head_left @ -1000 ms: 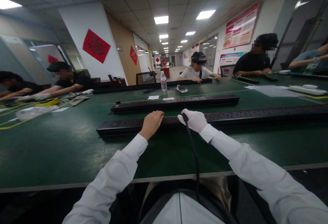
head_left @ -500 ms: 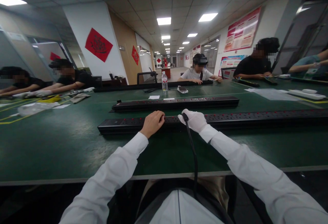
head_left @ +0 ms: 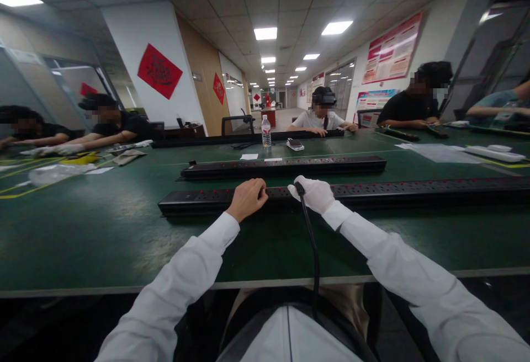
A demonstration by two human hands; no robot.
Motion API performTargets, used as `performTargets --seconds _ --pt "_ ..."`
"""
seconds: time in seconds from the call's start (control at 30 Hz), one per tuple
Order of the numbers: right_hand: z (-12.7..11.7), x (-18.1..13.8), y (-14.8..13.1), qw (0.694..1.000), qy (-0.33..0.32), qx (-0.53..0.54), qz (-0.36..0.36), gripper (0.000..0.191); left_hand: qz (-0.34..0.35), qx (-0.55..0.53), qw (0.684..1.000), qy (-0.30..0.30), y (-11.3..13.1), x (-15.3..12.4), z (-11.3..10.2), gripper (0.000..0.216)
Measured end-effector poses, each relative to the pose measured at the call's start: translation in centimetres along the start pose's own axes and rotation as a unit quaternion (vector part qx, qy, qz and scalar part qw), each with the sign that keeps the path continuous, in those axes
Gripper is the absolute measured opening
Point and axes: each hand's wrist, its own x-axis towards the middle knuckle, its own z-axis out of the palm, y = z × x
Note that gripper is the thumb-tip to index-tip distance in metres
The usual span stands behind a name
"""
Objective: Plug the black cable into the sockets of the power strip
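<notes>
A long black power strip (head_left: pixel 397 192) with rows of sockets and small red switches lies across the green table in front of me. My left hand (head_left: pixel 249 197), bare, is closed over the strip left of its middle, fingers curled toward the far side and fingertips mostly hidden. In a white glove, my right hand (head_left: pixel 318 193) grips a black plug (head_left: pixel 300 189) at the strip's sockets. Whether its pins are in a socket is hidden. From the plug a black power cable (head_left: pixel 313 246) runs down over the table edge toward my lap.
Behind it lies a second power strip (head_left: pixel 285 169), with another long black strip (head_left: pixel 199 141) farther back. A water bottle (head_left: pixel 265 132) stands near a phone-like device (head_left: pixel 295 144). A plastic sheet (head_left: pixel 439 152) lies to the right. Several people sit around the table.
My left hand has shifted very slightly on the strip. My right hand keeps its place with the plug. A person at the far right has moved.
</notes>
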Motion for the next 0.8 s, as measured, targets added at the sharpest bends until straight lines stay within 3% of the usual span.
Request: performTargets --seconds 0.8 --pt "0.06 0.01 0.15 1.000 -0.004 0.005 -0.007 0.045 0.005 0.018 1.000 0.001 0.11 0.02 -0.13 0.011"
